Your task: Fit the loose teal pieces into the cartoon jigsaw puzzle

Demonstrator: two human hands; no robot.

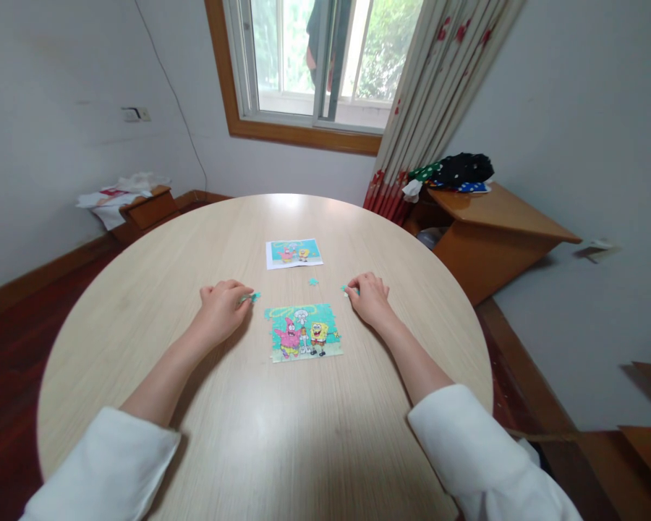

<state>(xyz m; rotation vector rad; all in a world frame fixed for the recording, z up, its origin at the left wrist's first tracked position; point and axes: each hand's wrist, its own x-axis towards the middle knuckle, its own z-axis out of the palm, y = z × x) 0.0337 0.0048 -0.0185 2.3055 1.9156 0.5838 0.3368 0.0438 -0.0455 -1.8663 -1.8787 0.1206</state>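
A small cartoon jigsaw puzzle (305,331) lies nearly assembled on the round wooden table (249,420). My left hand (222,307) rests curled just left of it, fingers pinched on a teal puzzle piece (254,296). My right hand (367,297) rests right of the puzzle's top corner, fingers closed on another teal piece (347,290). One loose teal piece (313,281) lies on the table between my hands, above the puzzle. Farther back lies a printed reference picture (294,253) of the same cartoon.
A wooden side cabinet (493,224) with dark clothes on top stands at the right, beside a flowered curtain (434,94). A low wooden stand (146,206) with papers sits at the left wall. A window is behind the table.
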